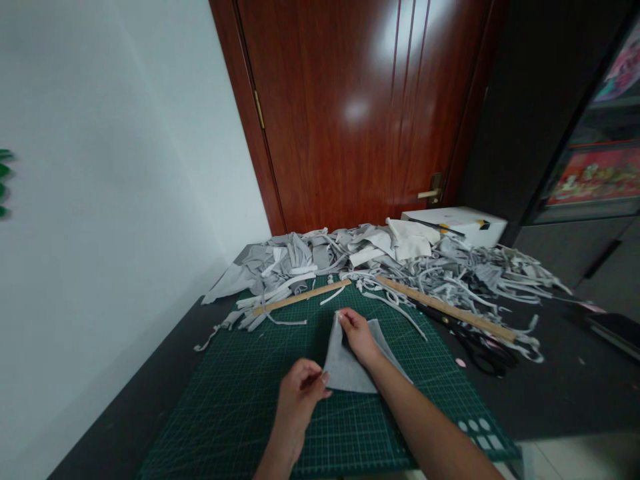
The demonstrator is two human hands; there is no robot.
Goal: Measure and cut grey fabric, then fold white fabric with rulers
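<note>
A piece of grey fabric [350, 372] lies over the middle of the green cutting mat [235, 407], its left edge lifted. My left hand [301, 392] pinches the near left corner of the cloth between thumb and fingers. At the far left corner, my right hand [356, 333] grips the same piece, and my right forearm passes over its right part and hides some of it. Between the two hands the left edge is held fairly straight.
Heaps of grey fabric scraps and strips [290, 257] line the back. Two wooden rulers [305, 297] [445, 309] lie at the mat's far side. Black scissors [483, 350] rest at right. Behind stand a white box [457, 223], a brown door [350, 120] and, at left, a white wall [125, 167].
</note>
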